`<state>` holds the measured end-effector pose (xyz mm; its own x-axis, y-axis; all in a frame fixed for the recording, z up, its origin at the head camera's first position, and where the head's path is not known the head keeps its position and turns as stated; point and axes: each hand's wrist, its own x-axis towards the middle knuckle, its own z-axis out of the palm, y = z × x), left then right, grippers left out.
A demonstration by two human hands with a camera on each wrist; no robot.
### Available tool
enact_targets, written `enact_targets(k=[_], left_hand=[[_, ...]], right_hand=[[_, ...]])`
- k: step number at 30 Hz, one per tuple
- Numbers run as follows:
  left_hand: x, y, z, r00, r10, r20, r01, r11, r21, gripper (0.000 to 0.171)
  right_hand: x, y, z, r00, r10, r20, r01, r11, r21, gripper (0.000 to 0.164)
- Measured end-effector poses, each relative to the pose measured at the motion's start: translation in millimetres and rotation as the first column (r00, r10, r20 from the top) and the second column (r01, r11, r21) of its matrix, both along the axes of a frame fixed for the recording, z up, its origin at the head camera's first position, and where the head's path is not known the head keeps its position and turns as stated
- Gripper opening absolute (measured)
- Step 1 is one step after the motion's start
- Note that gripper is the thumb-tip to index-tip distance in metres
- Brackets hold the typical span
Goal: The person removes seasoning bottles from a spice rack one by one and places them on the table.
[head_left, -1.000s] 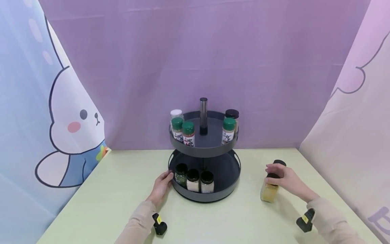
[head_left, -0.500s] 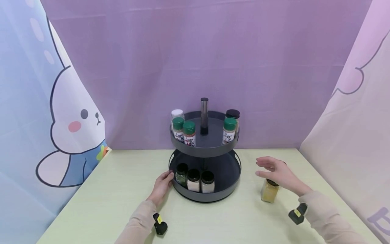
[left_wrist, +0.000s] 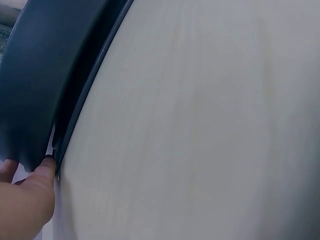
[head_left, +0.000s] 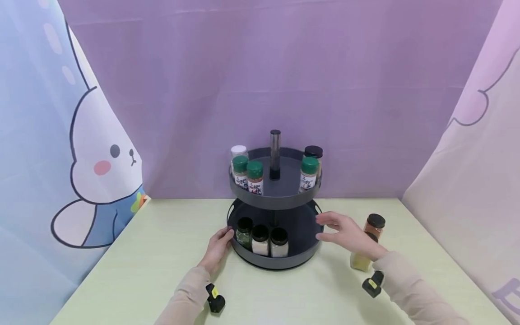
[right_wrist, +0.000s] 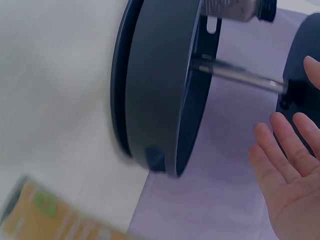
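Observation:
A dark grey two-tier turntable rack [head_left: 270, 262] stands mid-table. My left hand [head_left: 217, 250] holds the left rim of its lower tray; in the left wrist view the thumb and fingers [left_wrist: 47, 167] pinch the edge near a handle slot. My right hand [head_left: 345, 232], fingers extended and holding nothing, hovers at the lower tray's right rim. In the right wrist view its palm [right_wrist: 295, 185] shows beside the rack. Three black-capped spice jars [head_left: 260, 241] stand at the lower tray's front left. On the upper tray [head_left: 276, 202] are green-capped jars [head_left: 255, 178], a white-capped jar [head_left: 239, 153] and a black-capped one [head_left: 313, 152].
Right of the rack, a yellow spice jar [head_left: 359, 262] stands on the pale table [head_left: 284, 298], partly hidden by the right forearm. Behind it is a black-capped jar with reddish contents [head_left: 374, 223]. A purple curtain [head_left: 195, 113] hangs at the back.
My right hand has let go of the yellow spice jar and moved left to the rack's right rim. The left hand keeps its hold, and the rack's jars stay in place.

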<state>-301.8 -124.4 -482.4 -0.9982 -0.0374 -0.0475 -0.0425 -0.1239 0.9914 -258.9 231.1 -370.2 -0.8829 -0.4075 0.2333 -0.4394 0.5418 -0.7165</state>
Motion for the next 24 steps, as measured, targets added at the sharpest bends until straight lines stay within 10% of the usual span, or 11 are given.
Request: enact_targets(k=[24], left_hand=[[0.6,1.0,-1.1,1.000,0.020,-0.013,-0.020,1.000,-0.009,0.049]], right_hand=[[-16.7,-75.1,-22.2,0.985,0.164,0.053,-0.163,0.986,-0.027,0.059]])
